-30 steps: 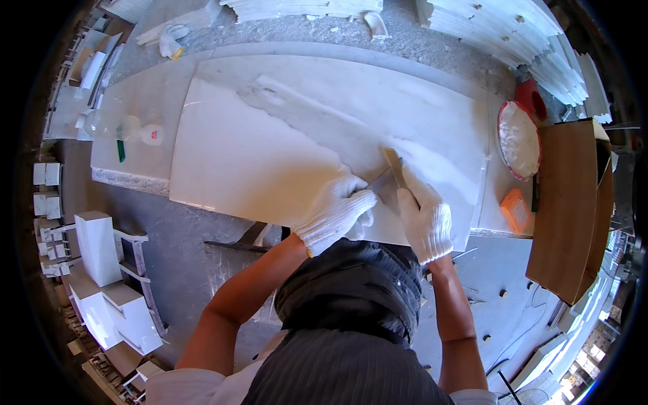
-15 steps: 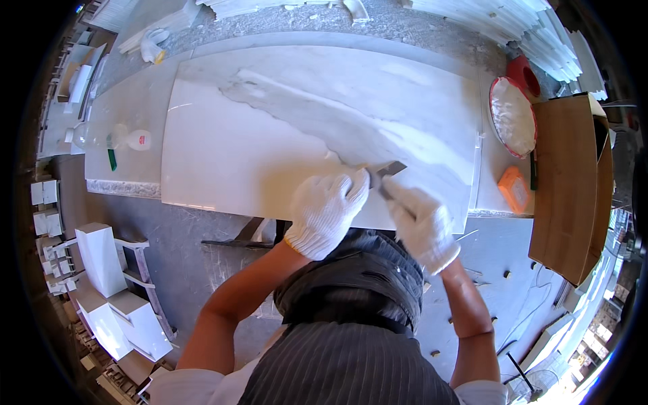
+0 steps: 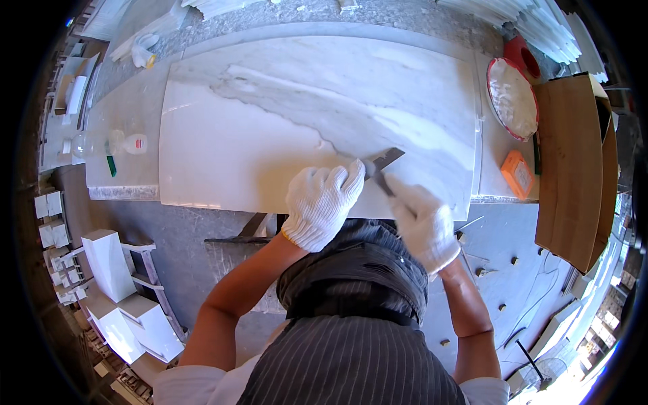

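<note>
A glossy white marble slab [image 3: 229,148] with grey veins lies in front of me. Both my hands wear white knit gloves and meet above its near edge. My left hand [image 3: 320,206] is closed, thumb and fingers pinching near the end of a flat metal scraper blade [image 3: 390,158] that points up and right. My right hand [image 3: 424,223], somewhat blurred, is closed round a slim dark metal tool [image 3: 383,183], whose tip is against or very near the blade. The gloves hide the rear ends of both tools.
Right of the slab are a red-rimmed bowl of white material [image 3: 511,101], an orange box [image 3: 517,174] and a tall cardboard box [image 3: 570,162]. A clear plastic bottle [image 3: 84,144] lies to the left, and a loose glove [image 3: 142,54] at far left. White strips [image 3: 533,27] are stacked behind.
The blade shows longer and sits higher in the view. My right hand's tool has become visible below it. Both hands stay close together, and the whole view has shifted slightly.
</note>
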The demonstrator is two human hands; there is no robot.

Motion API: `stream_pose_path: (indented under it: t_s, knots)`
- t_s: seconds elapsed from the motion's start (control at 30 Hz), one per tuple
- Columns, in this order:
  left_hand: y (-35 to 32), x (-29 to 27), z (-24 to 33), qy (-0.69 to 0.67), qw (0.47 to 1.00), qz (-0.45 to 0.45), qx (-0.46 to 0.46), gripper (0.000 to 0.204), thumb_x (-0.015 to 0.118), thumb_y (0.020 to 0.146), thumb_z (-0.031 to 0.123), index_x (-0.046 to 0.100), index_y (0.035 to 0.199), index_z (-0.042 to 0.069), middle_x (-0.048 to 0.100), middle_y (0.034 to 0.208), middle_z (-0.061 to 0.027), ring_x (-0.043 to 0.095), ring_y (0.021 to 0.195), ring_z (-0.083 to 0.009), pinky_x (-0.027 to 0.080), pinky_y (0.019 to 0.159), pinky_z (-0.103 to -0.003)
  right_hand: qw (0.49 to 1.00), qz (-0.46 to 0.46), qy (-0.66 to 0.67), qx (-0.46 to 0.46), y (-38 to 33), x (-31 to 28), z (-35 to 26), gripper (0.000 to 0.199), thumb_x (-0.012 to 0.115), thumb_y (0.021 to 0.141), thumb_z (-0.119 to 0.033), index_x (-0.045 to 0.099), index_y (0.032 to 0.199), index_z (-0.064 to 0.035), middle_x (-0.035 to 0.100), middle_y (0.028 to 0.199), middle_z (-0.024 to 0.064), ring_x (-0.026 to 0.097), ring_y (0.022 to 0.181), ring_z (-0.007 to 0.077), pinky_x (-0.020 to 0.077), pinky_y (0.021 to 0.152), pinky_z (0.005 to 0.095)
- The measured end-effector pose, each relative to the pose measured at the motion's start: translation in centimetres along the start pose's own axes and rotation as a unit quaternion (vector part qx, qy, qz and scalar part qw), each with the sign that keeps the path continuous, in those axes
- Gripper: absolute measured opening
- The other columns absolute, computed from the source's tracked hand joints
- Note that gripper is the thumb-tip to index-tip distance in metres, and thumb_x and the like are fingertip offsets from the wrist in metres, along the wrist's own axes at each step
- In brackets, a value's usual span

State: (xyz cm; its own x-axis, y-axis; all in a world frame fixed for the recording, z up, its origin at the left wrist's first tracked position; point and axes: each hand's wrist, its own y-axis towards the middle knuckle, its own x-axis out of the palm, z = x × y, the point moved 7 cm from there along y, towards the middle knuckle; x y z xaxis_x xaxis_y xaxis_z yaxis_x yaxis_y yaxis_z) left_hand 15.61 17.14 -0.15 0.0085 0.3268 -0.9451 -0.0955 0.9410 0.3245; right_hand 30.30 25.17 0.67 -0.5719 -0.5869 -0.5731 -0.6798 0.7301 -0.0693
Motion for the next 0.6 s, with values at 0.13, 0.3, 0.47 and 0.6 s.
stream_pose_path:
  t_s: [0.13,0.3,0.47,0.6]
  knots:
    - [0.7,-0.7,-0.4,-0.076,0.996,-0.023,-0.032,0.034,0.078,0.085,0.022,0.07,0.118,0.015,0.062,0.078,-0.0029,0.062,0.065,-0.0235,0.051,0.059,-0.039,0.995,0.032,-0.005,0.097,0.4,-1.5,2.3,0.04,0.062,0.096,-0.004,0.065,0.136,-0.0008,0.062,0.081,0.007,0.057,0.067,0.0118,0.0478,0.062,0.0299]
    - [0.2,0.8,-1.5,-0.448,0.844,-0.141,-0.259,0.023,0.069,0.098,0.021,0.067,0.113,0.004,0.066,0.072,-0.0077,0.061,0.053,-0.0176,0.049,0.05,-0.032,0.972,0.078,0.123,0.185,-0.3,-1.6,2.6,0.04,0.06,0.095,-0.001,0.066,0.135,-0.0007,0.068,0.084,0.0164,0.062,0.067,0.0177,0.0501,0.061,0.0332]
    - [-0.4,2.2,-1.1,-0.637,0.568,-0.288,-0.434,0.025,0.062,0.102,0.021,0.063,0.106,-0.004,0.064,0.069,-0.0092,0.057,0.047,-0.0102,0.046,0.044,-0.025,0.996,0.073,-0.037,0.03,-0.5,1.1,1.3,0.048,0.057,0.092,0.001,0.063,0.14,-0.006,0.069,0.089,0.0233,0.067,0.071,0.0331,0.0545,0.068,0.0409]
    - [-0.4,2.4,-1.3,-0.633,0.574,-0.291,-0.429,0.024,0.061,0.103,0.021,0.064,0.106,-0.003,0.065,0.069,-0.0087,0.057,0.046,-0.0101,0.045,0.043,-0.024,0.995,0.026,0.04,0.086,0.4,0.9,0.2,0.042,0.06,0.094,-0.003,0.065,0.136,-0.0022,0.069,0.089,0.0215,0.066,0.075,0.0264,0.0535,0.074,0.0362]
